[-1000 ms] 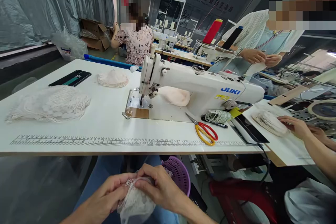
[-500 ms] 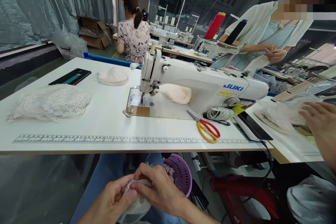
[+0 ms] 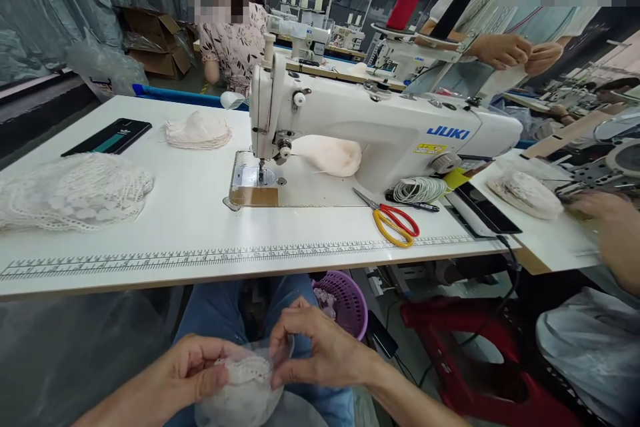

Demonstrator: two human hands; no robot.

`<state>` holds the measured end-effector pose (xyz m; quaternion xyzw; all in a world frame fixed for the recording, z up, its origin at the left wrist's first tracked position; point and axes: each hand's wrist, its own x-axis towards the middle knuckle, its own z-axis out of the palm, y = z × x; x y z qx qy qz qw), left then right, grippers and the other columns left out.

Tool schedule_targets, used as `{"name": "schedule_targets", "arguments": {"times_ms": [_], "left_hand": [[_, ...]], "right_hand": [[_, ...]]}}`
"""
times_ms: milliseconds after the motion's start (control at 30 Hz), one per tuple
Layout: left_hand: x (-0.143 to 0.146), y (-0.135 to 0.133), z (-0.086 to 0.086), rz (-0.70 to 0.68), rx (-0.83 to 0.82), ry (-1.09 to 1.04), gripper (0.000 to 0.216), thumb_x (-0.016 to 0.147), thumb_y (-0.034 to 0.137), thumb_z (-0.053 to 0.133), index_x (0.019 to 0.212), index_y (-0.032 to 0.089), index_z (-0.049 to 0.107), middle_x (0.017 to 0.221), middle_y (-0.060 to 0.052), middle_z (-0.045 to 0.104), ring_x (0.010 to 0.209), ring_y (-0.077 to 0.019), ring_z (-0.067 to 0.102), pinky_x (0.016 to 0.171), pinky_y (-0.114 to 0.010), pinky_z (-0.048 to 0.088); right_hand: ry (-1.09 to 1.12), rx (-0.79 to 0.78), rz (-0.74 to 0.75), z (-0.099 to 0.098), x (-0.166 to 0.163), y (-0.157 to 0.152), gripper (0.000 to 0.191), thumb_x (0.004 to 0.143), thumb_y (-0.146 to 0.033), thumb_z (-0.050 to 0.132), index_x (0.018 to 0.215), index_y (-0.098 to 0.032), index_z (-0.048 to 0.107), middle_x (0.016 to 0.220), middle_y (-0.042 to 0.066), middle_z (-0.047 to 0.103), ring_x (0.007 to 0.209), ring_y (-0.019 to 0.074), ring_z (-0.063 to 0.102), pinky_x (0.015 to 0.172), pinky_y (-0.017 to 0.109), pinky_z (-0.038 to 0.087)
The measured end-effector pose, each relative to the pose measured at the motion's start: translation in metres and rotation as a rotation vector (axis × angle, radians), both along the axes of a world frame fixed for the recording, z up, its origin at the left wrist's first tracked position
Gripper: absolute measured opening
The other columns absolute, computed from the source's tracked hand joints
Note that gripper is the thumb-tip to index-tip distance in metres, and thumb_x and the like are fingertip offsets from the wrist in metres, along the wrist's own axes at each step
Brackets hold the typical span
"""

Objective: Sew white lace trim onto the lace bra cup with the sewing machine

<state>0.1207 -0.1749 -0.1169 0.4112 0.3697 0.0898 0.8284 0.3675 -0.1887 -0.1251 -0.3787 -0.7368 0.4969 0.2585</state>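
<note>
Both hands (image 3: 250, 363) lowered, pinching lace piece (image 3: 245, 383), white table (image 3: 165, 213), sewing machine (image 3: 370, 130), scissors (image 3: 393, 221).

The table (image 3: 200, 227) front along the ruler (image 3: 200, 258) lay bare, open between the lace heap (image 3: 75, 192) at left and the scissors (image 3: 393, 221) at right. Behind it the sewing machine (image 3: 370, 130) blocked the middle. Under the edge, a purple basket (image 3: 345, 300) crowded the knees (image 3: 220, 310).
</note>
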Motion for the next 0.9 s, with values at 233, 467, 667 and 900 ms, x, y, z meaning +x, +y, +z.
{"name": "schedule_targets", "arguments": {"times_ms": [233,467,667,900], "left_hand": [[-0.007,-0.001,-0.014,-0.119,0.117,0.191,0.047,0.079,0.059,0.063,0.100,0.018,0.074,0.086,-0.007,0.072,0.076,-0.0219,0.061,0.067,-0.025,0.046],[-0.005,0.000,-0.003,-0.141,0.205,0.174,0.044,0.086,0.058,0.054,0.093,0.019,0.075,0.079,-0.003,0.068,0.071,-0.0154,0.053,0.064,-0.019,0.039],[-0.012,-0.002,-0.009,-0.085,0.145,0.156,0.046,0.079,0.062,0.061,0.086,0.019,0.076,0.076,-0.002,0.067,0.071,-0.0155,0.053,0.064,-0.020,0.039],[0.001,0.001,-0.007,-0.127,0.178,0.189,0.019,0.072,0.033,0.071,0.076,0.017,0.078,0.060,0.000,0.064,0.058,-0.0126,0.048,0.059,-0.021,0.036]], "right_hand": [[-0.092,0.044,0.147,0.005,-0.009,0.006,0.083,0.056,-0.049,0.085,0.127,-0.027,0.048,0.119,0.005,0.058,0.107,0.0208,0.054,0.096,0.034,0.032],[-0.059,-0.173,0.201,-0.020,-0.023,0.007,0.031,0.073,-0.045,0.076,0.084,-0.017,0.067,0.070,-0.004,0.063,0.069,0.0106,0.059,0.083,0.024,0.041],[0.066,-0.134,0.220,-0.023,-0.015,0.005,0.025,0.085,-0.037,0.065,0.082,-0.012,0.070,0.069,-0.001,0.066,0.063,0.0092,0.058,0.067,0.019,0.041],[-0.073,-0.029,0.308,-0.013,-0.013,0.014,0.015,0.090,-0.025,0.062,0.088,-0.014,0.071,0.073,-0.001,0.070,0.063,0.0087,0.060,0.081,0.022,0.038]]}}
